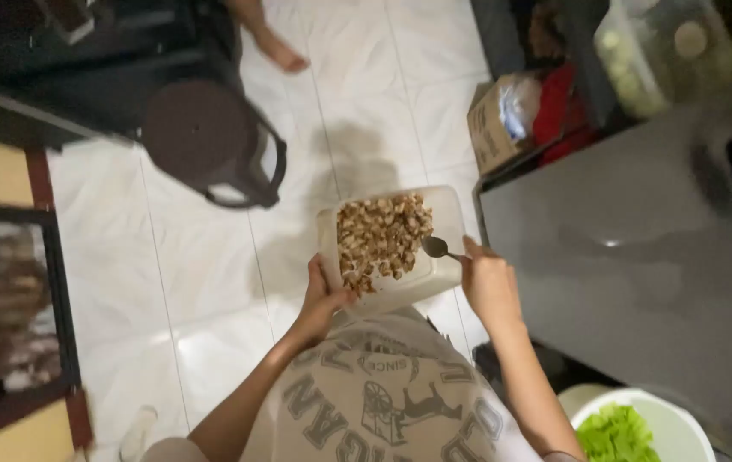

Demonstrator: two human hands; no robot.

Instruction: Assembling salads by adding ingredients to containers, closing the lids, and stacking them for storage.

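Printed shirt [383, 402] nearest; left hand [325, 301] grips white container [445, 214] edge, tilted over floor, brown chunks [380, 239] heaped inside; right hand [488, 278] closed on spoon [436, 247], bowl at chunks, beside grey desk [640, 282]

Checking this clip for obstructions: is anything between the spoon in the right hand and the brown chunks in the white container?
Nothing visible. The right hand holds the spoon with its bowl right at the edge of the brown chunks. The white container is open on top, and the left hand grips its near edge, clear of the spoon.
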